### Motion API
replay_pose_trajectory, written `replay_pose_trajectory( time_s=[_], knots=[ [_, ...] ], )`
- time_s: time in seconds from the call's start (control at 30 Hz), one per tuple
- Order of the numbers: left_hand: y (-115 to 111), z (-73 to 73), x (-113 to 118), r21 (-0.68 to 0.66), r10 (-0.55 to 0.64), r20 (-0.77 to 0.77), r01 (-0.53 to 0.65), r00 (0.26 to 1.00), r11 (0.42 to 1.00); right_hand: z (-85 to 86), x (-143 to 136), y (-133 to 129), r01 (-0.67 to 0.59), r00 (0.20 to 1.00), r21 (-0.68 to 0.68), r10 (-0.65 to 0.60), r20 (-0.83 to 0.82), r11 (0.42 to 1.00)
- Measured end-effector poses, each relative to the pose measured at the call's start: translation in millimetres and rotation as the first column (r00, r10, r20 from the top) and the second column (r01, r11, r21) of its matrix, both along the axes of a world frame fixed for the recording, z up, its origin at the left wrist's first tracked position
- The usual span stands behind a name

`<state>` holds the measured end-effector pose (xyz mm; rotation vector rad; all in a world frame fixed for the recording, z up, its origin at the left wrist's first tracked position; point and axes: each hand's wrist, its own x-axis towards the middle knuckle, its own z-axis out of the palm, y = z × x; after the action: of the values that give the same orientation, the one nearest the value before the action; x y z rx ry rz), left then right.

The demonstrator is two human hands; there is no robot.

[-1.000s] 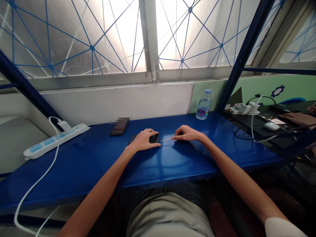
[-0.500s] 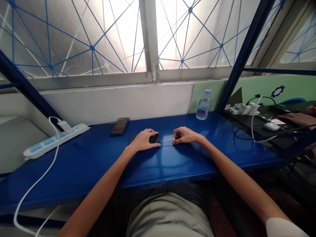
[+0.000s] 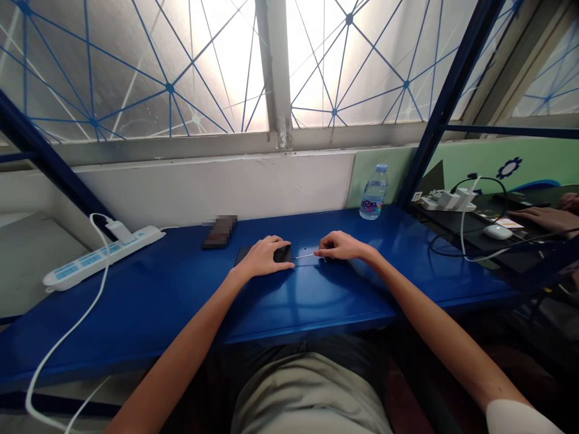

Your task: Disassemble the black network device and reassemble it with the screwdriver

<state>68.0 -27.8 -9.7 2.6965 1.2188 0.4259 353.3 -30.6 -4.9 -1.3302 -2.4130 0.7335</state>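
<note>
My left hand lies over a flat black rectangular device on the table, thumb and fingers gripping its two long sides near the right end. Its exact kind is unclear, since the hand covers its middle. My right hand is closed around the handle of a screwdriver, whose thin metal shaft points left. The shaft's tip meets or nearly meets the device's right edge; contact cannot be made out. A few tiny dark specks, perhaps screws, lie just behind the shaft.
On the blue table, a dark phone-like slab, partly pixelated, lies back left. A white power strip with a cable is at far left. A water bottle stands back right. Another person's hand is near a white mouse.
My right hand's fingers have shifted slightly around the screwdriver handle, and the yellowish part seen before is now covered. My left hand and the black device stay in place.
</note>
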Motion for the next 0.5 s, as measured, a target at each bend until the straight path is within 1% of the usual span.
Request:
replay_pose_trajectory(
  time_s=[0.13, 0.27, 0.5],
  knots=[
    [0.7, -1.2, -0.3, 0.005, -0.016, 0.020, 0.016, 1.000, 1.000, -0.2, 1.5, 2.2, 0.015, 1.000, -0.005, -0.015, 0.007, 1.000],
    [1.3, -2.8, 1.6, 0.002, -0.047, 0.076, 0.047, 0.996, 0.999, -0.4, 2.6, 3.2, 0.029, 1.000, -0.004, -0.029, 0.004, 1.000],
    [-1.1, -4.0, 8.4, -0.033, -0.036, 0.173, 0.043, 0.984, 0.999, -1.0, 2.3, 3.5, 0.030, 1.000, 0.010, -0.030, -0.005, 0.999]
  ],
)
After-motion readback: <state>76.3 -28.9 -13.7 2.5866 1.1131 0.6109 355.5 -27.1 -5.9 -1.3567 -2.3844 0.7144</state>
